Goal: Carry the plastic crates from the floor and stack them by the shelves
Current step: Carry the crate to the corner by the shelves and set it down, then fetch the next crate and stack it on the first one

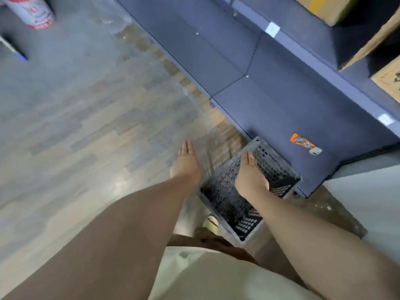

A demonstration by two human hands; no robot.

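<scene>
A grey perforated plastic crate [227,204] sits on the wooden floor against the base of the blue shelving [270,100]. My right hand [251,174] hovers over the crate with straight fingers and holds nothing. To the crate's left, my left hand [185,163] hangs above the bare floor, its fingers also straight and empty. Both arms reach forward and down. Part of the crate's inside is hidden behind my right forearm.
Cardboard boxes [324,7] stand on the upper shelves at the right. An orange packet [305,144] lies on the low shelf beside the crate. A red and white sack [32,14] stands at the far left. My foot [210,223] is next to the crate.
</scene>
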